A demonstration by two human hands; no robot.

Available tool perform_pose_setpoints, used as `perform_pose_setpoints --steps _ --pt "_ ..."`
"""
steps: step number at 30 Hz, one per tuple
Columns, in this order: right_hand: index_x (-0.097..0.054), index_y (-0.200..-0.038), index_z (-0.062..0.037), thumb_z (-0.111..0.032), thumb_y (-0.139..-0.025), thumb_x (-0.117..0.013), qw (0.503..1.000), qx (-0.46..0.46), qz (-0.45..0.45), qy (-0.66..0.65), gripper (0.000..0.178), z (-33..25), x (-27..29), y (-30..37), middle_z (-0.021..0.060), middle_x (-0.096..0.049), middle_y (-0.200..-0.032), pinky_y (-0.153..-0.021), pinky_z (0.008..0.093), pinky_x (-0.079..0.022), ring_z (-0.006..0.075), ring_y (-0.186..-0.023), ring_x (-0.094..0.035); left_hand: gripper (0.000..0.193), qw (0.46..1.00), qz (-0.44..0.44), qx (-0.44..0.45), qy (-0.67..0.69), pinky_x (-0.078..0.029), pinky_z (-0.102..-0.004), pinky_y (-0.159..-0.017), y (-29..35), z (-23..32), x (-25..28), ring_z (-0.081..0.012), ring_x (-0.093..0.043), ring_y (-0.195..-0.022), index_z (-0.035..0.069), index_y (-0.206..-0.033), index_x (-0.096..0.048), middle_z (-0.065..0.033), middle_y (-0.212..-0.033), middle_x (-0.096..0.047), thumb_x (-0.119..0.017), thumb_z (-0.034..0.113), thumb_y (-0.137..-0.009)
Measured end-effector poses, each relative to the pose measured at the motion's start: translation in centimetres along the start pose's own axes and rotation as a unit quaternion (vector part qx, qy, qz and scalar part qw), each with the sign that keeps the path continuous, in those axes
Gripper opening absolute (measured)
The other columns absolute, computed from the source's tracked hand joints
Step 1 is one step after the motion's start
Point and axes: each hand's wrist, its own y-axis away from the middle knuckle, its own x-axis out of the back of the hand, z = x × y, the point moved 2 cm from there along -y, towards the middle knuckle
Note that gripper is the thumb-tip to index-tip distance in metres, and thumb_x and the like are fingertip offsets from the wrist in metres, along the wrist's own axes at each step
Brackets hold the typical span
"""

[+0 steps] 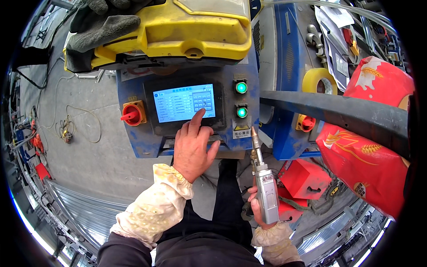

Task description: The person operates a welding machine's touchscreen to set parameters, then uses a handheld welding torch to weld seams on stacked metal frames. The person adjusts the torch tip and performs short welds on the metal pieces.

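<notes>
My left hand point(192, 149), back upward, reaches over the front of a blue machine point(140, 149). Its index finger stretches onto the lit touchscreen point(175, 107), at a keypad panel on the right side of the display. The thumb stands apart and nothing is held. Lower right, my right hand point(254, 204) is closed around a silver handheld laser welding gun point(267, 196), which partly hides the fingers. The gun's nozzle points up toward the machine. Green lit buttons point(241, 87) sit right of the screen, and a red rotary switch point(131, 115) sits left of it.
A yellow welding helmet point(195, 33) with grey gloves point(104, 35) lies on the machine. A dark metal bar point(338, 107) crosses at right, near red packages point(369, 164) and yellow tape point(319, 81). Red boxes point(304, 178) and cables lie on the floor.
</notes>
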Motion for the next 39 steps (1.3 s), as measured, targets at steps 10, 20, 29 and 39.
perform_pose_setpoints --steps 10,20,29,39 --pt "-0.017 -0.162 -0.0003 -0.007 -0.093 -0.064 1.000 0.010 -0.004 0.014 0.083 0.13 -0.05 -0.03 0.0130 -0.064 -0.113 -0.075 0.0274 -0.052 0.0110 -0.080 -0.059 0.037 0.999 0.027 0.017 0.028 -0.048 -0.0473 -0.098 -0.40 -0.26 0.38 -0.0398 -0.058 -0.116 0.004 -0.100 -0.059 -0.0222 -0.146 -0.047 -0.084 0.013 -0.073" --pt "-0.016 -0.161 -0.0004 -0.010 -0.094 -0.065 0.999 0.008 0.000 0.031 0.084 0.31 -0.02 0.06 0.0110 -0.066 -0.112 -0.076 0.0284 -0.053 0.0119 -0.081 -0.061 0.038 0.999 0.023 0.024 0.025 -0.048 -0.0479 -0.099 -0.49 -0.63 0.54 -0.0416 -0.057 -0.119 0.003 -0.100 -0.057 -0.0200 -0.145 -0.049 -0.083 0.011 -0.073" --pt "-0.016 -0.162 -0.0017 -0.007 -0.094 -0.065 1.000 0.017 0.006 0.012 0.084 0.42 -0.06 0.22 0.0126 -0.065 -0.113 -0.075 0.0279 -0.053 0.0117 -0.081 -0.060 0.038 0.999 0.019 0.043 0.010 -0.047 -0.0478 -0.100 -0.85 -0.50 0.24 -0.0410 -0.057 -0.120 0.004 -0.101 -0.057 -0.0187 -0.146 -0.050 -0.082 0.013 -0.074" --pt "-0.017 -0.162 -0.0023 -0.006 -0.094 -0.065 1.000 0.012 0.009 0.005 0.084 0.36 0.03 0.30 0.0130 -0.065 -0.113 -0.074 0.0274 -0.053 0.0113 -0.080 -0.060 0.035 0.999 0.007 0.028 0.013 -0.047 -0.0482 -0.098 -0.05 -0.04 0.08 -0.0383 -0.058 -0.117 0.005 -0.100 -0.059 -0.0154 -0.145 -0.052 -0.081 0.013 -0.074"
